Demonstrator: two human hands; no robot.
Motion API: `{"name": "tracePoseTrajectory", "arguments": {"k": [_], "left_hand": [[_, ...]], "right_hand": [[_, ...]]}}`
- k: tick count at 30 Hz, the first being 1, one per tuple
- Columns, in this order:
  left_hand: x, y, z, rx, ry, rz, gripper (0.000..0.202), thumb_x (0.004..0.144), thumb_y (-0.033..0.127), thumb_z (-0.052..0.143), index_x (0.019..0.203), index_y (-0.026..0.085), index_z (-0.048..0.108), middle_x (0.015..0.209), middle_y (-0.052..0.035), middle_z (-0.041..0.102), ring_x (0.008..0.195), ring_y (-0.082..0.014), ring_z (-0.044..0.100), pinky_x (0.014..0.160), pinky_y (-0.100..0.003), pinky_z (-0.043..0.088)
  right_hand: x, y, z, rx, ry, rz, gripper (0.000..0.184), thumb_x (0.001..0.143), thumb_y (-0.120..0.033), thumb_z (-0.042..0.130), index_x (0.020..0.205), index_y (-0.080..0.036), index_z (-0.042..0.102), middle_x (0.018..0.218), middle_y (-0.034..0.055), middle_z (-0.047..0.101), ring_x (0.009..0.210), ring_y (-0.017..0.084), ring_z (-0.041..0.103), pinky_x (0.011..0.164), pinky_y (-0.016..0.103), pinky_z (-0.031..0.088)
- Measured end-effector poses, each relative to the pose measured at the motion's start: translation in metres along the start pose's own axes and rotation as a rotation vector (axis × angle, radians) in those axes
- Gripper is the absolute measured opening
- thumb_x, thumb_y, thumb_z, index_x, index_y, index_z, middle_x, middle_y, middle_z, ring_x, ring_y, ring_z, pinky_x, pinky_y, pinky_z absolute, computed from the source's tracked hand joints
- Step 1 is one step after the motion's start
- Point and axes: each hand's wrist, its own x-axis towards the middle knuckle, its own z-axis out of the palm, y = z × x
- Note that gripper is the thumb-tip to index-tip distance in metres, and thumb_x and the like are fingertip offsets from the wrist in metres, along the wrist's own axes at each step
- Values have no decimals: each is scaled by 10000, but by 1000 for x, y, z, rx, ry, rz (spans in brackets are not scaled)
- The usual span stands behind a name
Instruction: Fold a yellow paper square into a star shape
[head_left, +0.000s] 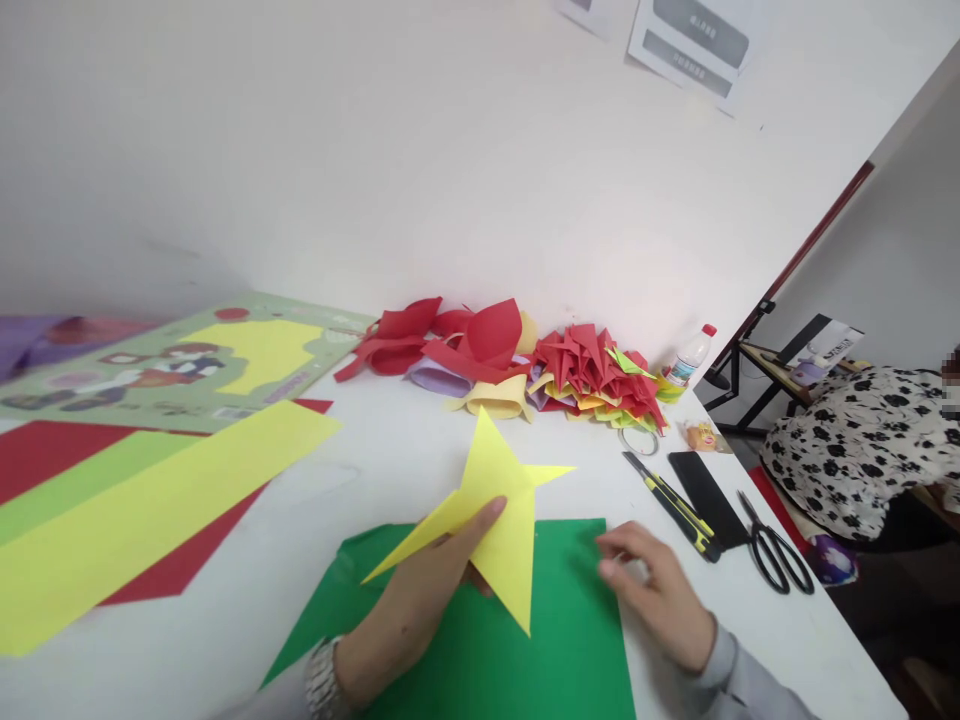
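A yellow paper star with long folded points is pinched in my left hand, the thumb lying across its front. The star is held up over a green sheet on the white table. My right hand hovers at the right edge of that sheet, apart from the star. Its fingers are loosely bent, with a small gap between thumb and forefinger, and I see nothing in them. A yellow-and-black utility knife lies just beyond my right hand, and black-handled scissors lie to its right.
Left lie strips of yellow and red paper, with a printed board behind. Folded red stars and curled red paper sit against the wall. Right are a tape roll, a bottle and a black case. Another person is beyond the table.
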Motion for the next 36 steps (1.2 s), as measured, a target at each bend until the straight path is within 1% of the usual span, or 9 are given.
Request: {"name": "tracePoseTrajectory", "arguments": {"k": [6,11,18,22,25,27,29,32,36], "left_hand": [[6,-7,0,152,-9,-19,488,645,618,679,886,193,667,907,-60,746,859,-260,687,762,-351,552],[4,-10,-1,245,-182,-129,513,655,710,633,629,198,611,510,-11,635,489,-190,584,564,-320,512],[13,-11,-6,118,-264,-67,528,706,703,634,614,185,591,438,24,567,411,-132,518,463,-252,456],[19,-5,-20,268,18,193,490,760,628,635,958,180,658,600,6,659,489,-175,612,469,-283,509],[17,-2,-30,539,308,762,272,846,429,635,1020,221,637,905,-45,699,690,-185,676,610,-306,572],[12,-2,-30,745,178,1165,82,893,239,595,954,228,649,934,-46,696,807,-179,674,733,-301,574],[6,-4,-23,856,-139,1453,199,920,94,496,947,217,650,885,-28,716,841,-153,666,804,-262,555],[2,-8,-11,946,-479,1431,285,948,71,392,881,195,639,872,-35,720,867,-161,651,897,-308,538],[9,-15,-8,1001,-559,1326,280,942,71,402,919,181,658,985,-68,718,959,-188,631,848,-296,548]], "right_hand": [[45,-27,80,662,-227,285,581,615,-702,766,811,-180,603,644,-23,610,552,117,551,541,244,441],[48,-23,80,719,-234,306,574,630,-710,747,636,-207,470,533,-56,549,441,88,491,451,222,392],[48,-14,72,763,-95,404,593,603,-730,742,703,-199,499,523,-59,580,379,80,485,395,209,359],[50,-11,68,712,-72,397,552,637,-690,735,663,-204,474,480,-72,535,374,79,479,384,203,355],[48,-12,65,641,-151,444,512,663,-618,742,619,-217,428,429,-96,467,344,79,458,346,192,334],[44,-13,63,579,-260,500,441,693,-512,751,613,-215,435,425,-99,468,329,76,448,324,184,334],[41,-16,62,489,-386,540,355,729,-367,742,603,-208,451,426,-99,472,323,70,443,309,173,338],[37,-21,59,327,-507,572,328,764,-207,704,572,-206,438,421,-94,471,309,66,435,281,160,321],[39,-26,54,244,-523,668,283,802,-162,668,623,-214,455,379,-95,477,283,79,420,266,165,321]]}}
